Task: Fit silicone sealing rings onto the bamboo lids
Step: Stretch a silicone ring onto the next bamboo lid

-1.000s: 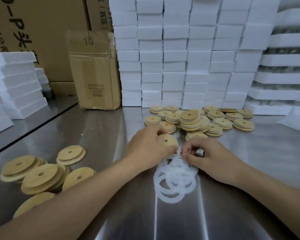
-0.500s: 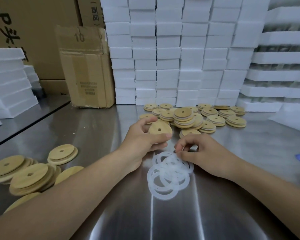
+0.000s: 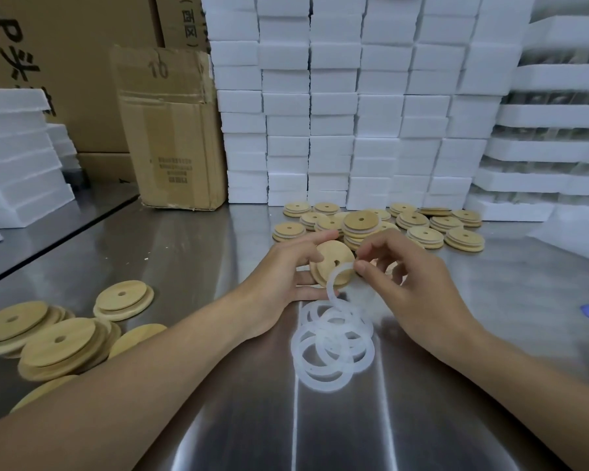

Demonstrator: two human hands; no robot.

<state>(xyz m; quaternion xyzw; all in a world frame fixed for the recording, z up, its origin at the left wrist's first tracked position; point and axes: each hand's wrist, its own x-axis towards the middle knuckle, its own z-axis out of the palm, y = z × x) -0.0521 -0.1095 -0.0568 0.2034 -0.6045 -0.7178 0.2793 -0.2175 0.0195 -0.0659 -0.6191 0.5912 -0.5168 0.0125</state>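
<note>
At frame centre, the left hand [image 3: 283, 270] grips a lid [image 3: 332, 263], a round pale bamboo disc with a small centre hole, tilted on edge. The right hand [image 3: 419, 283] pinches a translucent white ring [image 3: 334, 283] between thumb and forefinger against the lid's face. More rings [image 3: 332, 348] lie overlapping just below on the steel table [image 3: 184, 260].

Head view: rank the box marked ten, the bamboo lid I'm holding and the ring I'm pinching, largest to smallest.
1. Cardboard box, by far.
2. Held bamboo lid and pinched silicone ring look alike; the ring is blurred, so unranked.
</note>
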